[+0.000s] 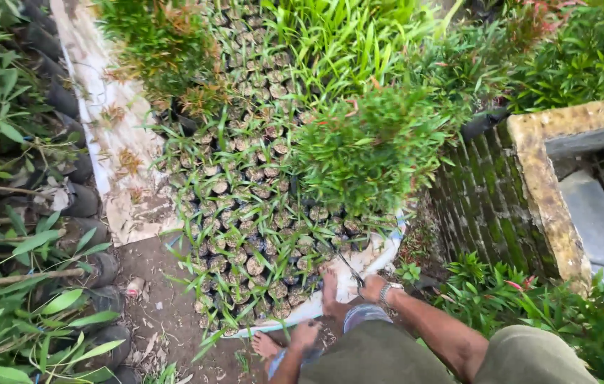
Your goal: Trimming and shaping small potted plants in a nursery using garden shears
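My right hand, with a watch on its wrist, is closed on a thin dark pair of shears. The shears point up-left over the near edge of a bed of several small seedling bags. My left hand is low by my knee, fingers curled; whether it holds anything is unclear. My bare feet rest at the edge of the white sheet under the bags. A dense green bush stands among the seedlings, just beyond my right hand.
A mossy brick wall with a yellowed stone cap rises on the right. Leafy plants in black bags line the left side. A pale sheet runs along the left of the bed, and bare soil lies at lower left.
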